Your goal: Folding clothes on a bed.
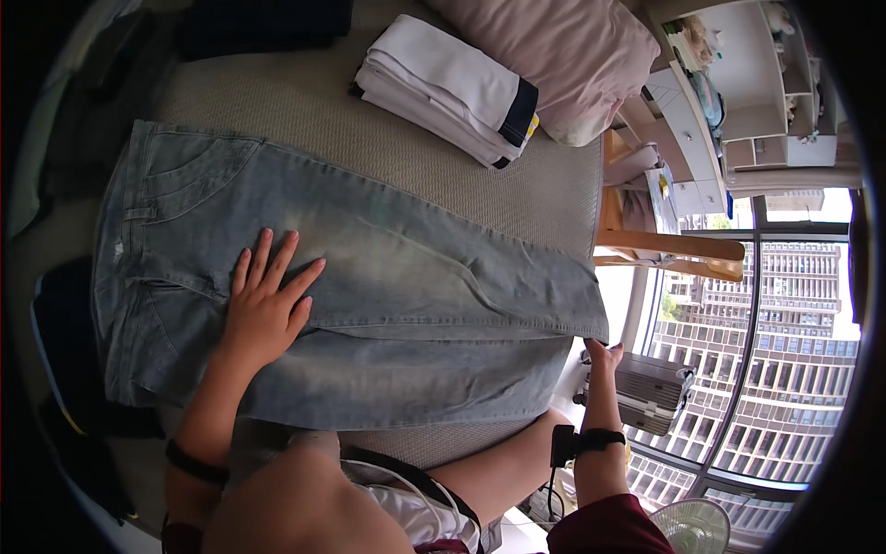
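A pair of faded grey-blue jeans (pixel 397 249) lies spread on the woven bed mat, waistband at the left and leg hems toward the right. My left hand (pixel 268 309) rests flat on the upper part of the jeans, fingers spread and holding nothing. At the right end, my right hand (pixel 602 358) pinches the hem corner of the farther leg. Its fingertips are partly hidden under the cloth. The nearer leg lies slightly shorter beside my bent leg.
Beyond the jeans sit a folded white garment with dark trim (pixel 443 92) and a pink pillow (pixel 572 55). Dark folded cloth (pixel 263 23) lies at the far left. Off the bed's right edge are a wooden chair (pixel 674 254), a grey suitcase (pixel 651 392) and a fan (pixel 692 528).
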Demonstrator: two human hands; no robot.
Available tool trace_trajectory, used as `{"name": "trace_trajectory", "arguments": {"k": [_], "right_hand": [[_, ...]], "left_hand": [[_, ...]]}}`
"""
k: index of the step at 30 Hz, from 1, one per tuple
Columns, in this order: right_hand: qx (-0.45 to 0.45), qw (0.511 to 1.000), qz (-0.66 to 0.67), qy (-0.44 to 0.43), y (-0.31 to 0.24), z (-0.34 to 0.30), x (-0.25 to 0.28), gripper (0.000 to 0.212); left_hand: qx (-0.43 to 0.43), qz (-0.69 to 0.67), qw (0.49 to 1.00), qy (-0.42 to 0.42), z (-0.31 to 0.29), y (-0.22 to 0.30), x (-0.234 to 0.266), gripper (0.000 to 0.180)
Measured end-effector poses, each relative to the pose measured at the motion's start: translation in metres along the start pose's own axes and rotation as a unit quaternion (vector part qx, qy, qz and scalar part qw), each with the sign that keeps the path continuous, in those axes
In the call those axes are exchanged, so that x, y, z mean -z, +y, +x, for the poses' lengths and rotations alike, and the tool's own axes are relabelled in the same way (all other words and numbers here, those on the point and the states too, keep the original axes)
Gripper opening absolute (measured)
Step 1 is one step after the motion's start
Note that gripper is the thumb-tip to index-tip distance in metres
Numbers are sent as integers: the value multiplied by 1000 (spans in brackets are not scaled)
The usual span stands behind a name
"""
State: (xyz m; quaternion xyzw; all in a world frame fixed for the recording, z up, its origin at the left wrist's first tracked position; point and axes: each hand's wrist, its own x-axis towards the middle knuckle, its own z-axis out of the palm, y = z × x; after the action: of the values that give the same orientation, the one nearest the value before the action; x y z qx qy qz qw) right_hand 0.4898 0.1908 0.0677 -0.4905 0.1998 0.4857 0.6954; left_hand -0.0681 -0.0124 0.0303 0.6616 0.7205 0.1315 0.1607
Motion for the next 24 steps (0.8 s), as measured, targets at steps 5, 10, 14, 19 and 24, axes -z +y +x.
{"name": "trace_trajectory", "arguments": {"k": [5,10,14,19,24], "right_hand": [[-37,996,-78,4,-50,46,31,55],[-14,989,-135,-61,-82,41,-13,47],[-17,985,-166,-51,-97,44,-36,49],[14,972,-223,-74,-81,27,-48,52],[-52,832,-189,-519,-132,17,-86,46]], "left_hand": [[-28,-2,999,30,6,-1,15,43],[119,-107,971,180,12,-51,45,28],[208,36,946,246,9,-129,52,37],[320,-34,909,264,13,-188,50,45],[296,74,932,195,28,-173,54,47]]}}
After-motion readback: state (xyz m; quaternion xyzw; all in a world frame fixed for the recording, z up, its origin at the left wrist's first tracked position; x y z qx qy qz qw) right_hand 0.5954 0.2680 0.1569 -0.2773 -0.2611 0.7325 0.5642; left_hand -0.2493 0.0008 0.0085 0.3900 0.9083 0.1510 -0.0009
